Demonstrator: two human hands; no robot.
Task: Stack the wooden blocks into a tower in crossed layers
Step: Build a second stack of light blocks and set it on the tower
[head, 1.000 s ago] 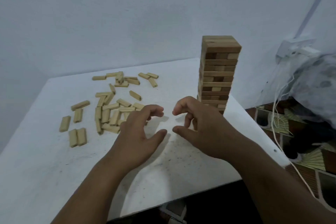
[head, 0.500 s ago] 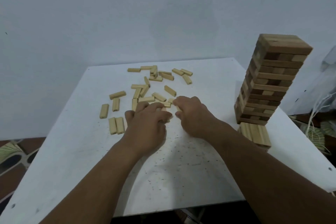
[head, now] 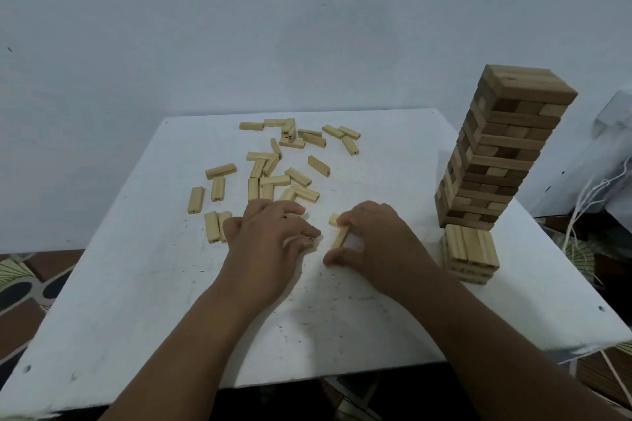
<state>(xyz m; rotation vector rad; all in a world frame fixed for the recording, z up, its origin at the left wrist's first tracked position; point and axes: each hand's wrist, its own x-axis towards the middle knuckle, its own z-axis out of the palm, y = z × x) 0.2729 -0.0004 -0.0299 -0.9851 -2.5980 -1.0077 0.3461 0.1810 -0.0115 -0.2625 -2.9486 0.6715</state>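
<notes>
Several loose pale wooden blocks [head: 273, 167] lie scattered over the far middle of the white table [head: 171, 301]. My right hand [head: 372, 239] grips pale blocks [head: 339, 236] between thumb and fingers near the table's middle. My left hand [head: 270, 243] lies palm down beside it, its fingers curled over a block [head: 310, 245] that is mostly hidden. A short stack of pale blocks in crossed layers [head: 470, 255] stands at the right. Behind it rises a tall tower of darker blocks [head: 499, 154].
White cables [head: 588, 208] hang off the table's right side near a white box on the wall [head: 615, 113]. Patterned floor [head: 20, 287] shows on the left, below the table's edge. A pale wall runs behind the table.
Both hands have drawn back from the scattered pile toward me. My right hand now holds blocks, lifted clear of the pile. The view has shifted slightly left.
</notes>
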